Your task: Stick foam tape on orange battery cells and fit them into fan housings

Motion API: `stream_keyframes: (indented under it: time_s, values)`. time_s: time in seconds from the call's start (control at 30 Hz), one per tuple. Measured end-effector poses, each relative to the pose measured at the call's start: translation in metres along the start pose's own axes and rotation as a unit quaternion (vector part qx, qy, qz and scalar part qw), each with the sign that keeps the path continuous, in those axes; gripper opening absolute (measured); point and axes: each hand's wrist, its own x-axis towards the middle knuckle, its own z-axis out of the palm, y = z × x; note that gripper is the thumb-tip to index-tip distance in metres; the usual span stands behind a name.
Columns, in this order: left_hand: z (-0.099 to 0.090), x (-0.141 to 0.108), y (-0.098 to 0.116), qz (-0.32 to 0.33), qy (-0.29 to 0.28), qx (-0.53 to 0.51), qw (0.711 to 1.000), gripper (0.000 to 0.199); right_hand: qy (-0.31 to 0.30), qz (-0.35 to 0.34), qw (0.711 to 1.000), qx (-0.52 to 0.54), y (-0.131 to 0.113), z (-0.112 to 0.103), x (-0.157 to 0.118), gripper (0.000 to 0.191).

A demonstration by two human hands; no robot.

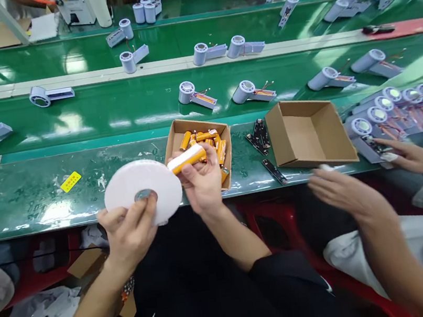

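Note:
My left hand (pixel 133 233) grips a white roll of tape (pixel 120 188) by its centre hole, above the bench's front edge. In my right hand (pixel 207 183) is an orange cylindrical battery (pixel 191 157), with a white strip along its upper side. The battery's left end is close to the roll's right rim; whether they touch I cannot tell. Just behind my right hand, a cardboard box (pixel 171 138) holds several more orange batteries (pixel 206 136).
Right of the battery box lie black circuit boards (pixel 259 135) and a second cardboard box (pixel 307 133). A co-worker's hands (pixel 347 191) work at the right near several white fan-like units (pixel 372 118). Similar units stand along the green conveyor (pixel 108 107). A yellow label (pixel 71 181) lies left.

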Motion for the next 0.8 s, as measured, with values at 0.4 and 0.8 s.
stream_keyframes:
  time_s: [0.4, 0.8]
  values:
    - [0.058, 0.007, -0.171, -0.103, -0.403, -0.241, 0.877, 0.071, -0.005, -0.049, 0.993, -0.110, -0.041, -0.077, 0.037, 0.060]
    - [0.213, 0.168, -0.393, -0.368, -0.236, 0.035, 0.899, 0.082, 0.079, -0.004, 0.976, -0.201, -0.032, -0.106, 0.004, 0.042]
